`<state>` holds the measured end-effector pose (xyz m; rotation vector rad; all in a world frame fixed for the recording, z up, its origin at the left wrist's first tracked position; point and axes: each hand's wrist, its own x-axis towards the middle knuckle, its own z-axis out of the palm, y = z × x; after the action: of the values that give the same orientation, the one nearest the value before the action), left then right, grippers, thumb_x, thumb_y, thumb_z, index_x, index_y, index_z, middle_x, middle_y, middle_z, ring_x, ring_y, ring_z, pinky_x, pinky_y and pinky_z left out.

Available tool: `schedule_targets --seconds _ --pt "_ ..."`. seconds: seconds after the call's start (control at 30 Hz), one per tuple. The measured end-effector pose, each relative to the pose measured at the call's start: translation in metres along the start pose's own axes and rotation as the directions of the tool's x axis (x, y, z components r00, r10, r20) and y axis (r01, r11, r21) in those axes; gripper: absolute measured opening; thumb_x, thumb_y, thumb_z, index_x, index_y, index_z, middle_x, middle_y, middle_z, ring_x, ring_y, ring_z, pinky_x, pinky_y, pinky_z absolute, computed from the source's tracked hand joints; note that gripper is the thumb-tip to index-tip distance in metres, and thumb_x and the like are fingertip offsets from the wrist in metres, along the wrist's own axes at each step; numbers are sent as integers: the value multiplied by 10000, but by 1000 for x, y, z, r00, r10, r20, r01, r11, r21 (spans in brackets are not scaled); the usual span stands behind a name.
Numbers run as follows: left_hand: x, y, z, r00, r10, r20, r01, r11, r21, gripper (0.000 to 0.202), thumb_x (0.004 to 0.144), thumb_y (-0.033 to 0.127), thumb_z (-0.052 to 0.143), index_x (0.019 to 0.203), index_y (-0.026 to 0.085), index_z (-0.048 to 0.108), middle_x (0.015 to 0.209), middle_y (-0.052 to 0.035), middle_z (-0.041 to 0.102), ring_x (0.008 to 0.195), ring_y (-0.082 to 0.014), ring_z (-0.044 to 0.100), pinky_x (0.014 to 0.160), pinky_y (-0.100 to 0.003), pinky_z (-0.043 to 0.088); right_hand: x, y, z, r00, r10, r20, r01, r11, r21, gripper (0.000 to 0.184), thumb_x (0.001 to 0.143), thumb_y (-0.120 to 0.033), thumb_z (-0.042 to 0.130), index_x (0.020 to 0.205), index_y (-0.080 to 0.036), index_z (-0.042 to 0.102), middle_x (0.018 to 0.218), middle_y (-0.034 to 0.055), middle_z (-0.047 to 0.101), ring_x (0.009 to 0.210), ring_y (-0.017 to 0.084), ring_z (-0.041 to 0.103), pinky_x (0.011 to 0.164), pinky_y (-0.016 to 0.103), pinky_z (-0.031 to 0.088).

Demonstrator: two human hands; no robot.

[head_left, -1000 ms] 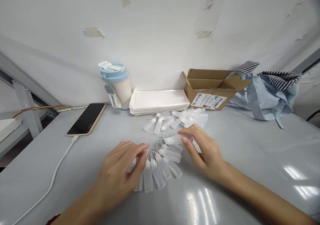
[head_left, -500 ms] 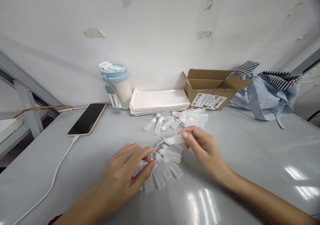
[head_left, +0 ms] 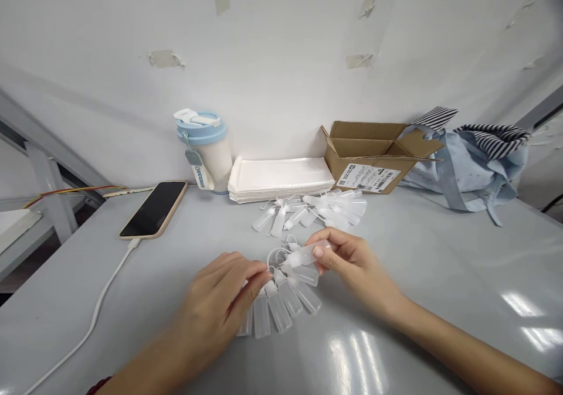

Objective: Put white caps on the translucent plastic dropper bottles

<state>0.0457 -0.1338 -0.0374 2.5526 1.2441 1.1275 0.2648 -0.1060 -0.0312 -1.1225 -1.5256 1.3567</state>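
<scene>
My right hand point(head_left: 345, 257) pinches a small translucent squeeze bottle point(head_left: 303, 256) near its base, with the nozzle end facing left. From that nozzle end a thin white cap strap point(head_left: 273, 252) arches over to my left hand point(head_left: 229, 295). The left thumb and forefinger are pressed together on the strap's end, and a cap there would be hidden by the fingertips. Beneath and between both hands, several similar bottles point(head_left: 278, 310) lie fanned out on the table. Farther back sits a second loose heap of such bottles point(head_left: 325, 207).
Behind the heap lies a stack of white packets point(head_left: 281, 175), with an open cardboard box point(head_left: 373, 160) right of it. A lidded cup point(head_left: 211, 155) and a charging phone point(head_left: 153, 209) stand left, its cable point(head_left: 99, 307) running forward. A blue cloth bag point(head_left: 466, 169) rests at right.
My right hand has brought the bottle slightly down and left. My left thumb and forefinger, apart before, have closed on the strap, which now bows upward between the hands.
</scene>
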Motion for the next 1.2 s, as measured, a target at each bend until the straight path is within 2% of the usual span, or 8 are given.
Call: schedule_targets --seconds 0.23,0.77,1.0,1.2 --pt "3 2 0 999 46 -28 -46 999 -10 81 879 108 527 880 175 572 653 18 593 564 -105 515 546 -222 423 -2 -2 1 997 26 76 -35 993 117 178 799 -348 639 827 -173 615 589 -27 587 581 108 547 594 237 438" --pt "0 -1 0 998 64 5 -64 998 -2 95 876 96 521 890 181 563 668 17 600 580 -113 530 572 -239 437 -3 0 2 997 38 73 -46 993 111 198 787 -354 643 836 -164 616 583 -26 580 572 108 543 576 238 428" --pt "-2 -1 2 997 73 2 -73 997 14 117 881 86 497 876 182 563 657 10 601 580 -125 543 563 -250 431 -4 0 3 998 33 45 -34 999 7 202 782 -358 637 821 -160 626 567 -31 539 540 106 507 525 229 378" --pt "-3 -1 3 994 107 30 -108 993 48 127 874 69 496 872 183 554 647 16 577 572 -123 496 566 -262 415 -7 0 3 996 -88 26 92 975 -202 197 798 -363 624 820 -167 629 582 -28 534 527 110 467 510 239 352"
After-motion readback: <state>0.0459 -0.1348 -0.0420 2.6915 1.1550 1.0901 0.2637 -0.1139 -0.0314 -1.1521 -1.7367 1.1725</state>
